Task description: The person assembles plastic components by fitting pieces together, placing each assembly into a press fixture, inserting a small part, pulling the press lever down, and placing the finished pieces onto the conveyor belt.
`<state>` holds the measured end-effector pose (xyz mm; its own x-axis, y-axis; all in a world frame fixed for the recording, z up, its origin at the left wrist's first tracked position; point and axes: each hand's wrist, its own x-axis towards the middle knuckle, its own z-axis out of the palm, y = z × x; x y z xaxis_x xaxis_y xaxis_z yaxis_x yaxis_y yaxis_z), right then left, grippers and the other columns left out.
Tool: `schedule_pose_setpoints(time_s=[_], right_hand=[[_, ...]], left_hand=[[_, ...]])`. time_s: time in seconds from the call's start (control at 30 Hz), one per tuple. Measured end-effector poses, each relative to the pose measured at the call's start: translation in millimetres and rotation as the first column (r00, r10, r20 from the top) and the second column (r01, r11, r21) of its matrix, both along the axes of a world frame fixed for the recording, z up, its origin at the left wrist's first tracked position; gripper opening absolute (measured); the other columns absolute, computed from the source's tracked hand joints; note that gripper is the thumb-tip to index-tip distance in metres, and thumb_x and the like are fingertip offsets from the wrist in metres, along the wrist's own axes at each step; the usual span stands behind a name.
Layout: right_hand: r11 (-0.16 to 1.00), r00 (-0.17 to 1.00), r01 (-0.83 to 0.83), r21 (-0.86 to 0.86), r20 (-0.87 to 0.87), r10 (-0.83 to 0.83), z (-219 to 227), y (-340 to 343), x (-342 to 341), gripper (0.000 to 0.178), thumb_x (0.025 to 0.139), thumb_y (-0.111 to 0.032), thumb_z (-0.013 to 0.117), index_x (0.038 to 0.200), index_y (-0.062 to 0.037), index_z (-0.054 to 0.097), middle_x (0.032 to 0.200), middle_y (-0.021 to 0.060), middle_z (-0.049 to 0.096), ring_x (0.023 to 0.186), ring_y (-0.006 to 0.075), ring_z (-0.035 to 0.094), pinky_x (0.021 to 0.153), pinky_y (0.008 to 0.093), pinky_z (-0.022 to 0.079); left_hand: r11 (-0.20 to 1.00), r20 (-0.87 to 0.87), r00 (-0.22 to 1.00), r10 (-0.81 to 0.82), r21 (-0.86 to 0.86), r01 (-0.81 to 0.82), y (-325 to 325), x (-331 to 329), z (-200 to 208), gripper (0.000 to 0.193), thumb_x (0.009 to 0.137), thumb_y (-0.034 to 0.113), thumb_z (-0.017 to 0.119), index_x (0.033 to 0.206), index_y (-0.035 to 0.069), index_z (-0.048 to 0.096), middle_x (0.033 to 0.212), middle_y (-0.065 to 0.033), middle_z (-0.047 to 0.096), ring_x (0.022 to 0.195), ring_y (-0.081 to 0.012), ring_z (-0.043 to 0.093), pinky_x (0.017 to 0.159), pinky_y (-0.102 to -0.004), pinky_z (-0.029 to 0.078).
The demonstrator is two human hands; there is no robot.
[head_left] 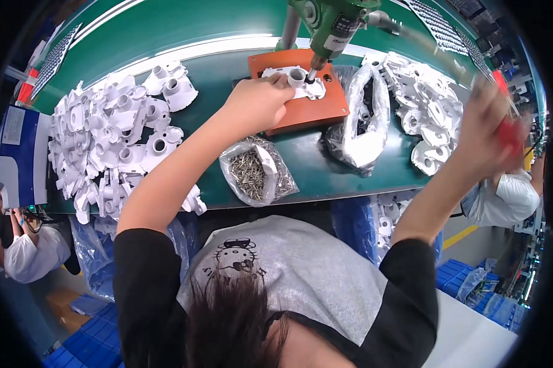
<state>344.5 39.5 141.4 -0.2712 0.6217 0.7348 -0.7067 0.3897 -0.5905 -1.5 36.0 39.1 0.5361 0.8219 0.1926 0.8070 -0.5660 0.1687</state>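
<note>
My left hand (265, 101) pinches the left end of a white plastic part (313, 90) with a short round tube. The part lies on an orange block fixture (325, 105), directly under the spindle (317, 64) of a green drill press (338, 24). The spindle's tip comes down at the part, beside the tube. Out to the right, my right hand (488, 132) is raised and smeared by motion, its fingers around a red handle (511, 136). A blurred lever (423, 46) runs from the press toward that hand.
White tubed parts (114, 132) are heaped at left, more white parts (433, 110) at right. A bag of screws (249, 172) and a plastic bag with dark pieces (365, 122) lie near the fixture on the green table (215, 67). Other people work at both sides.
</note>
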Motion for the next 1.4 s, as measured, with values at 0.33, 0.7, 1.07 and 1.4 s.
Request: schedule_pose_setpoints(time_s=[0.33,0.7,1.07,1.4], right_hand=[[0.847,0.836,0.531,-0.019,-0.151,-0.527,3.6,-42.4,-35.9,0.041,0.08,-0.044,0.04,0.078,-0.0054,0.055,0.071,0.009,0.047,0.093,0.0322,0.046,0.103,0.0527,0.024],[0.915,0.99,-0.142,-0.378,-0.078,0.121,10.1,116.9,-97.6,0.032,0.091,-0.033,0.049,0.106,-0.0064,0.06,0.099,0.0089,0.065,0.086,0.0159,0.061,0.076,0.03,0.048],[0.116,-0.384,0.759,0.641,0.585,-0.714,-91.7,-82.1,45.9,0.021,0.076,-0.013,0.064,0.097,-0.007,0.065,0.11,0.0125,0.058,0.108,0.0295,0.051,0.091,0.0375,0.039],[0.209,-0.937,0.268,0.94,0.305,-0.172,-125.6,-9.8,94.0,0.042,0.079,-0.026,0.057,0.119,-0.0189,0.055,0.126,0.0055,0.054,0.114,0.0281,0.049,0.092,0.0492,0.036]], left_hand=[[0.998,0.185,0.983,0.006,-0.058,0.005,6.7,0.6,0.9,0.027,0.081,0.021,0.05,0.106,0.011,0.056,0.086,-0.0153,0.064,0.076,-0.0327,0.063,0.065,-0.0456,0.05],[0.997,0.225,0.974,0.003,-0.074,0.014,23.5,2.8,19.5,0.048,0.075,0.026,0.062,0.117,0.009,0.048,0.113,-0.0187,0.058,0.108,-0.0347,0.053,0.09,-0.04,0.042],[0.931,0.384,0.86,0.336,0.002,-0.365,124.5,-68.0,1.5,0.051,0.082,0.033,0.059,0.118,-0.001,0.048,0.102,-0.0189,0.062,0.097,-0.0337,0.06,0.083,-0.0376,0.045],[0.914,-0.052,0.996,0.073,-0.396,-0.087,-87.8,-117.9,81.8,0.044,0.074,0.024,0.061,0.116,0.013,0.052,0.088,-0.0111,0.06,0.083,-0.0277,0.059,0.073,-0.0393,0.047]])
